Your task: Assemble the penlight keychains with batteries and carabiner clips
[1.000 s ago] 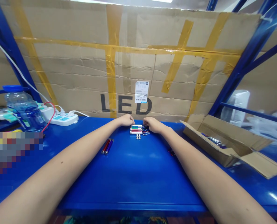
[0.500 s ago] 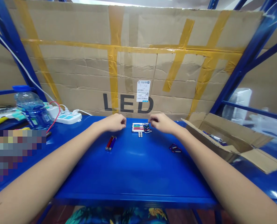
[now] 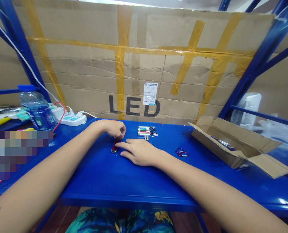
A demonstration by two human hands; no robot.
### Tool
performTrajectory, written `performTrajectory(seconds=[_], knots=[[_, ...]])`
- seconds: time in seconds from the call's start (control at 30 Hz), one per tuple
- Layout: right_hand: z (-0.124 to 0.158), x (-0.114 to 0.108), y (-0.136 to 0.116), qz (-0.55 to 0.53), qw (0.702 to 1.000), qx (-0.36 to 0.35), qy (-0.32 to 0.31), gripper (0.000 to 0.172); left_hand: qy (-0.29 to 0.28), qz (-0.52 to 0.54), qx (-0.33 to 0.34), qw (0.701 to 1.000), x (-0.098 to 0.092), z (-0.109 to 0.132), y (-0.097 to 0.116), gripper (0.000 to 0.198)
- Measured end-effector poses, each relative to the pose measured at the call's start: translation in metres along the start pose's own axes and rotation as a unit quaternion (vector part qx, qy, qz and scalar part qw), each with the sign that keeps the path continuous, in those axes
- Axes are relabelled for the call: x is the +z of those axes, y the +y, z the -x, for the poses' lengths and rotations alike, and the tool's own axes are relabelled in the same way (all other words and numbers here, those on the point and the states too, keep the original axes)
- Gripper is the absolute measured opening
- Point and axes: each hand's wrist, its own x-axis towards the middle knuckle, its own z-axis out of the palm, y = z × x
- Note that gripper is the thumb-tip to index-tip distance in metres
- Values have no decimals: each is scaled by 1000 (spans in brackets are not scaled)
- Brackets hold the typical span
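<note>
On the blue table [image 3: 144, 184], a red tube and a blue one lie side by side, partly covered by my hands; the red tube [image 3: 114, 147] shows best. My left hand [image 3: 116, 129] is curled at their far end, and what its fingertips hold, if anything, is hidden. From the right, my right hand [image 3: 140, 151] reaches over with fingers spread, its fingertips at the tubes. Beyond it is a row of several coloured tubes [image 3: 144, 131] with clips, and small silver discs [image 3: 146, 138] sit just in front of them. Two carabiners [image 3: 182, 152] lie to the right.
An open cardboard box [image 3: 216, 145] holding some items stands at the right. At the back left are a water bottle [image 3: 38, 111] and a white power strip [image 3: 73, 119] with cables. A large cardboard sheet [image 3: 85, 74] rises behind the table.
My right hand has moved left and nearer, from beside the tube row to the red and blue tubes. My left hand has shifted slightly left and down to their far end.
</note>
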Motion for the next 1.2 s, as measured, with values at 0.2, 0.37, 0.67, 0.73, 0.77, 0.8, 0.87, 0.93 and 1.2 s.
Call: performTrajectory(seconds=[0.2, 0.37, 0.67, 0.73, 0.77, 0.8, 0.87, 0.93, 1.2], knots=[[-5, 0, 0, 8, 1000, 7, -3, 42, 9, 0, 17, 1000, 1, -4, -4, 19], [-3, -1, 0, 36, 999, 26, -7, 39, 30, 1, 25, 999, 5, -8, -7, 22], [15, -5, 19, -29, 999, 45, -11, 13, 91, 23, 35, 995, 1, -3, -3, 19], [16, -7, 23, -55, 997, 48, -16, 12, 65, 44, 53, 995, -1, 1, 0, 18], [17, -8, 24, -65, 997, 49, -19, 12, 49, 52, 56, 996, -2, 3, 1, 20], [17, -9, 24, -73, 996, 50, -20, 12, 34, 55, 55, 996, -2, 4, 2, 22], [17, -10, 24, -83, 995, 53, -22, 12, 15, 49, 52, 997, -1, 6, 5, 24], [16, -10, 24, -89, 994, 54, -23, 12, 6, 34, 58, 998, 0, 7, 7, 26], [17, -11, 25, -113, 992, 56, -25, 11, -9, -1, 62, 998, 1, 6, 10, 38]])
